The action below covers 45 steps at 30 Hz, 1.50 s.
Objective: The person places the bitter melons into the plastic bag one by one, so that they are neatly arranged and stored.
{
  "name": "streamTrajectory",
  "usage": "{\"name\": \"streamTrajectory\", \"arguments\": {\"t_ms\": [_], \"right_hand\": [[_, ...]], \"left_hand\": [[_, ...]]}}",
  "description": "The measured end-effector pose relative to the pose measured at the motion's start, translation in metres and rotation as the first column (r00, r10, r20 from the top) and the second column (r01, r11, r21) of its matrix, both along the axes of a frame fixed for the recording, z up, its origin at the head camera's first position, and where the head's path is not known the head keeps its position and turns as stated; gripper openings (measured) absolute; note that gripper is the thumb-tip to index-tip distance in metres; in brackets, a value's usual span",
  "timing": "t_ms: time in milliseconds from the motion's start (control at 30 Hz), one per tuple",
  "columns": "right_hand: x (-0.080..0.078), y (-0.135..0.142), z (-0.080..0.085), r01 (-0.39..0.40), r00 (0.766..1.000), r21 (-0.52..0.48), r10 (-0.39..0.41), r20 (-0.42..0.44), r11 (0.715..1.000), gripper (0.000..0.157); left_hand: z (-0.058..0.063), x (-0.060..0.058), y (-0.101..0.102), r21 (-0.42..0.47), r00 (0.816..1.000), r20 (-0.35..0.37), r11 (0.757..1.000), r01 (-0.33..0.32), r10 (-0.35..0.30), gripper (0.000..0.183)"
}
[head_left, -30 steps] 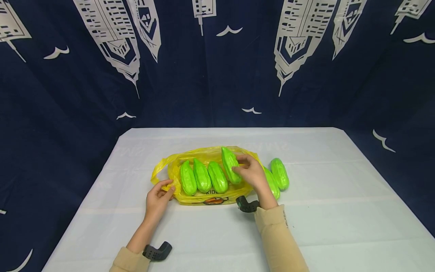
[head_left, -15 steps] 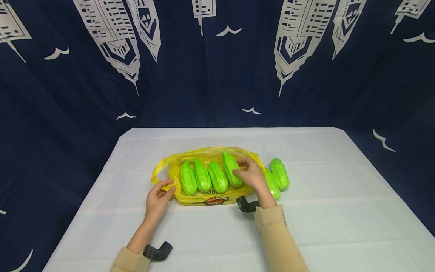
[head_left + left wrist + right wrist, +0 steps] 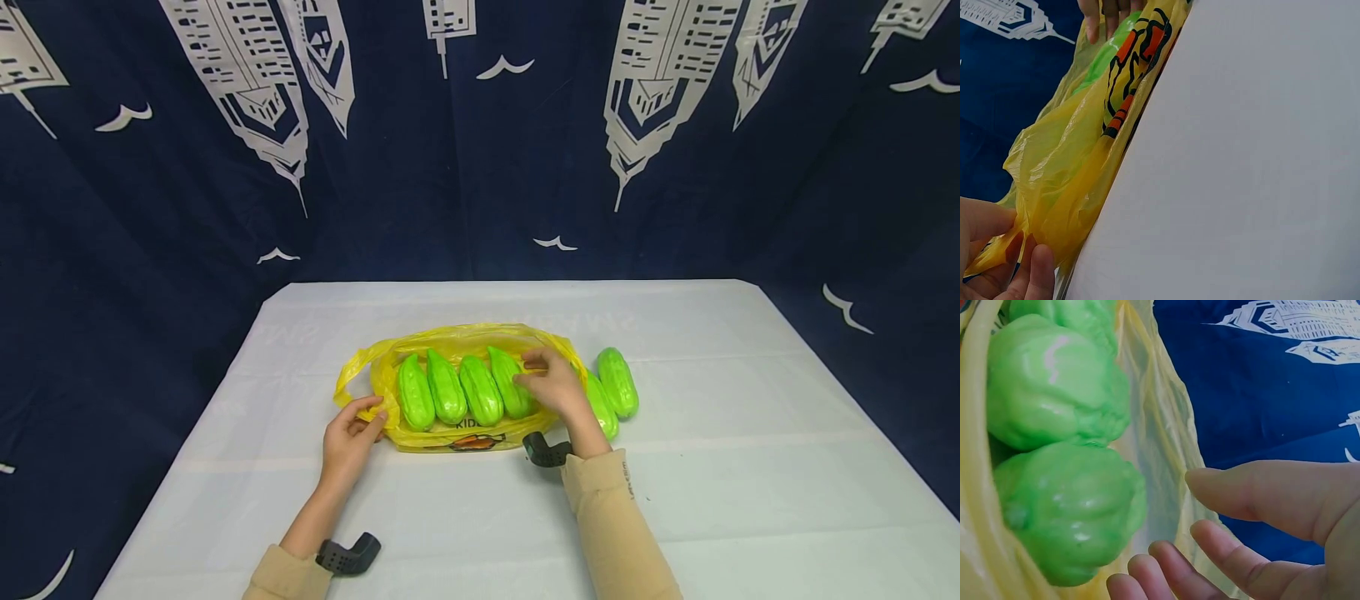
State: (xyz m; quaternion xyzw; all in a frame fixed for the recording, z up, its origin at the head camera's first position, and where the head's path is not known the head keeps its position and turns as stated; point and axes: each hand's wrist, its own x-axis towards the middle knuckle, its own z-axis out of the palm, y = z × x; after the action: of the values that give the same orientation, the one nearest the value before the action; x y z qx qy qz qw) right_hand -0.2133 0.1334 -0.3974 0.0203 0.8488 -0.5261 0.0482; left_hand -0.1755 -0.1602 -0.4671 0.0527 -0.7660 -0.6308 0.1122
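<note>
A yellow plastic bag (image 3: 412, 440) lies spread with its mouth open, and several shiny green gourd-like vegetables sit side by side in it. My left hand (image 3: 347, 442) pinches the bag's left edge; the left wrist view shows thumb and fingers on the thin plastic (image 3: 1054, 169). Over the right part of the bag is my right hand (image 3: 558, 385), beside the rightmost green vegetable (image 3: 510, 387). In the right wrist view that vegetable (image 3: 1075, 512) lies apart from the spread fingers (image 3: 1172, 569), with nothing between them and the thumb.
Two more green vegetables (image 3: 618, 383) lie on the white tabletop (image 3: 750, 433), just right of the bag; the nearer one is partly hidden by the right arm. A bag handle loop (image 3: 348, 375) sticks out left. Behind the table hangs a dark blue printed cloth (image 3: 465, 183).
The rightmost green vegetable has come down into the bag beside the others. My right hand has let go of it, its fingers now apart from it. The left hand keeps its place.
</note>
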Motion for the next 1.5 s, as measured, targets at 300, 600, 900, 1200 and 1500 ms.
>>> {"name": "streamTrajectory", "arguments": {"t_ms": [300,600,900,1200,1500], "right_hand": [[0.004,0.002,0.009,0.013,0.999,-0.002,-0.013,-0.043,1.0,0.045],[0.013,0.008,0.028,0.0,0.991,-0.071,-0.009,-0.132,0.997,0.045],[0.022,0.032,0.045,0.057,0.975,-0.11,-0.079,-0.209,0.992,0.045],[0.025,0.056,0.048,0.136,0.967,-0.15,-0.164,-0.193,0.979,0.049],[0.022,0.076,0.035,0.236,0.957,-0.166,-0.259,-0.134,0.958,0.052]], "left_hand": [[0.0,0.001,0.0,-0.006,1.0,-0.004,1.0,-0.002,0.002,0.023],[0.002,0.001,0.001,-0.006,1.0,-0.003,1.0,0.003,-0.003,0.023],[0.002,0.001,0.0,-0.016,1.0,-0.007,1.0,0.012,-0.012,0.024],[0.001,0.001,-0.001,-0.011,1.0,0.005,1.0,0.013,-0.013,0.024],[0.001,0.002,-0.001,0.0,1.0,0.005,1.0,0.02,-0.02,0.023]]}}
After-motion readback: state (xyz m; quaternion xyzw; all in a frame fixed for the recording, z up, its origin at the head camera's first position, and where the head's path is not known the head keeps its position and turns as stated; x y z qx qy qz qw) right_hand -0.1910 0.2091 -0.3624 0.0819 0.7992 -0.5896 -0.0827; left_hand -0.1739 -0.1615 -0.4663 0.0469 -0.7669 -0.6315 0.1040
